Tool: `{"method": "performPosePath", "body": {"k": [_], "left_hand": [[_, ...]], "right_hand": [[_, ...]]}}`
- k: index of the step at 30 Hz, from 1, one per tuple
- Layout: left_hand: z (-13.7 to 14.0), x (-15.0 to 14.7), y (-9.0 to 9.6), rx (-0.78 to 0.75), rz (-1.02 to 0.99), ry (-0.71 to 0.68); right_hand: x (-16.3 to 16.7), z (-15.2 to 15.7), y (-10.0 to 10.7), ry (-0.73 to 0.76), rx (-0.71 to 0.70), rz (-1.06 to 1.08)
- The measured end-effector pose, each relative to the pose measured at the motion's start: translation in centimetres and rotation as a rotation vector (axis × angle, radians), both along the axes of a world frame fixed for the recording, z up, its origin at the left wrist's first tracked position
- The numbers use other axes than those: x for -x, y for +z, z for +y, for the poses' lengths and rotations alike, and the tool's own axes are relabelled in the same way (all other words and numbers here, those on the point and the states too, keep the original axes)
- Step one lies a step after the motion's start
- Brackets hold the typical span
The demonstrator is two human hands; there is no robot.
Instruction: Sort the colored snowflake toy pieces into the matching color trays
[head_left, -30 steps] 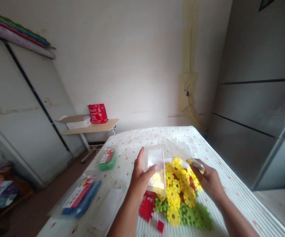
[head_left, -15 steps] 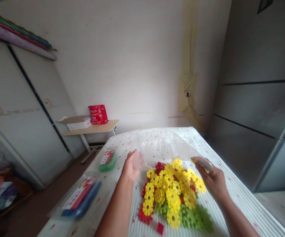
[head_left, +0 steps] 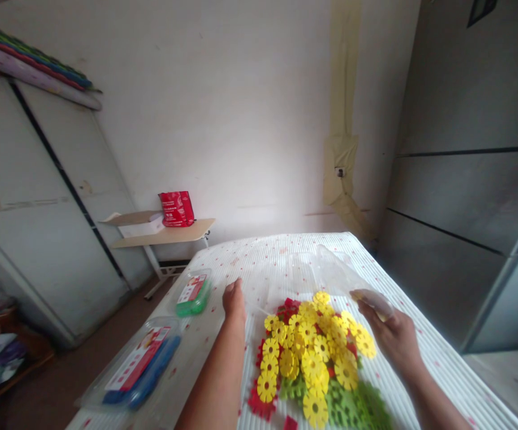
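A see-through plastic box (head_left: pixel 330 269) is spread between my hands above the table, its faint outline hard to follow. My right hand (head_left: pixel 391 328) grips its right side, fingers wrapped round the edge. At the left side of the clear plastic, my left hand (head_left: pixel 235 301) is closed, with most fingers turned away from view; a thin rim runs from it toward the pile. Below and between the hands lie yellow flower-shaped discs (head_left: pixel 312 364), heaped over red toothed pieces (head_left: pixel 263 403) and green toothed pieces (head_left: pixel 352 403).
Along the table's left side are a clear box with green contents (head_left: pixel 193 295) and a larger one with blue contents (head_left: pixel 137 370), both labelled. A white dotted cover (head_left: pixel 442 370) lies over the table. Behind stands a small desk (head_left: pixel 196 232) with a red bag (head_left: pixel 177 209).
My left hand has shifted left and turned, so fewer fingers show. The clear plastic between the hands looks lower and flatter on its left side. My right hand keeps its grip.
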State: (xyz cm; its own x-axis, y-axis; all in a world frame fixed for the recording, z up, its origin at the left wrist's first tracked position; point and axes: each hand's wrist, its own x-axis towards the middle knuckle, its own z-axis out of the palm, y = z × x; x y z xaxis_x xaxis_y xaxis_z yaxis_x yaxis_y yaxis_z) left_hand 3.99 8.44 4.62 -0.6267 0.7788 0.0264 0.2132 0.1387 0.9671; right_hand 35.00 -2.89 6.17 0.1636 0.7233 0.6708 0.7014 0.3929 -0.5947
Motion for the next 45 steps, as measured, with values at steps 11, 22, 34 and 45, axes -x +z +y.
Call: {"method": "performPosePath", "body": {"k": [11,22,34,45], "left_hand": [[-0.1,1.4,-0.9,0.285,0.298,-0.246],[5.5,-1.3,-0.2,0.251,0.264,-0.244],[6.8,-3.1,-0.2,0.246,0.205,-0.276],[1.8,-1.7,5.5,0.064,0.146,-0.325]], "right_hand": [[-0.2,-0.1,0.4,-0.060,-0.002,0.052],[-0.4,-0.1,0.2,-0.063,-0.042,0.057],[0.1,-0.5,0.7,-0.026,0.002,0.018],[0.8,-0.9,1.2,0.147,0.143,0.360]]}}
